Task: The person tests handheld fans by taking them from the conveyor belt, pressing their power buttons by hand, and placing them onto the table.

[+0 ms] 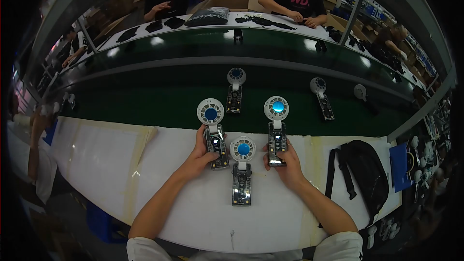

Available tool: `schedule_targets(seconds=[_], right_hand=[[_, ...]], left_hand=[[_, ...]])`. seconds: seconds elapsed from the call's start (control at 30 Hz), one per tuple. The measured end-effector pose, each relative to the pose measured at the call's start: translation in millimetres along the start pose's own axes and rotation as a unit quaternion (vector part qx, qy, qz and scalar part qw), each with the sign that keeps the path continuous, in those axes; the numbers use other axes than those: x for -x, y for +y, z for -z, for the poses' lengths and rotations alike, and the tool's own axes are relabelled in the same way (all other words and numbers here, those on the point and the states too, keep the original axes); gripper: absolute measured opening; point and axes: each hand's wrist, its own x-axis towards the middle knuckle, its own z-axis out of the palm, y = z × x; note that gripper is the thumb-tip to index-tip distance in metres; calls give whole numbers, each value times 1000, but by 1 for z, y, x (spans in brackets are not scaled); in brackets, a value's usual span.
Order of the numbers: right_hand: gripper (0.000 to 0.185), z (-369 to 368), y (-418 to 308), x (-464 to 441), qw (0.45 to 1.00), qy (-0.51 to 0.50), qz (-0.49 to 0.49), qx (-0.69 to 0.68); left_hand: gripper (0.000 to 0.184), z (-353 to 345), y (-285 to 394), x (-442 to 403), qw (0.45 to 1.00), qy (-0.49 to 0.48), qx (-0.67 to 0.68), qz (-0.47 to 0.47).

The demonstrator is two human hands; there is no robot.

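Observation:
My left hand (198, 154) is wrapped round the dark, see-through body of a small fan (210, 114) with a white round head and a blue centre. Another such fan (277, 108), its centre bright blue, is held upright in my right hand (288, 163). Small lights show on both bodies, and a thumb rests on the front of each. Between my hands a third fan (242, 183) lies on the white table surface (179, 212), touched by neither hand.
On the green belt (169, 101) lie more fans (235, 97) (323, 100) and a white-headed one (360, 92). A black bag (365, 179) lies at the right, beside a blue folder (400, 166). Co-workers stand across the line, near black parts (266, 21).

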Motion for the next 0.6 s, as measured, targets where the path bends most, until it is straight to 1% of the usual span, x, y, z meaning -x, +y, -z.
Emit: schedule_targets(seconds=[0.23,0.27,0.3,0.33,0.37,0.4,0.43,0.47,0.53,0.57,0.6], right_hand=[[34,-4,1,1,1000,8,-2,1],[36,-4,1,2,999,7,28,30],[38,-4,-1,5,997,4,59,58],[38,-5,-6,8,996,0,68,60],[43,-8,-13,12,988,-11,116,99],[48,-13,-23,15,977,-22,163,139],[53,-26,-33,19,981,-28,163,99],[53,-28,-43,22,979,-33,171,108],[48,-32,-62,30,987,-73,98,102],[39,-44,-69,38,992,-61,86,73],[39,-54,-79,45,990,-62,91,84]], left_hand=[[90,3,0,1,999,-17,-21,-24],[90,-2,5,3,999,-17,-24,-28],[78,-15,12,5,998,15,15,-53],[67,-24,18,6,994,44,54,-81],[67,-27,22,8,994,41,51,-93],[49,-29,26,10,987,75,105,-100],[32,-26,32,13,975,107,163,-106],[13,-44,53,20,967,176,131,-128],[20,-52,84,33,955,206,-1,-215],[23,-59,103,42,931,245,-56,-266],[24,-61,126,53,903,249,-167,-309]])
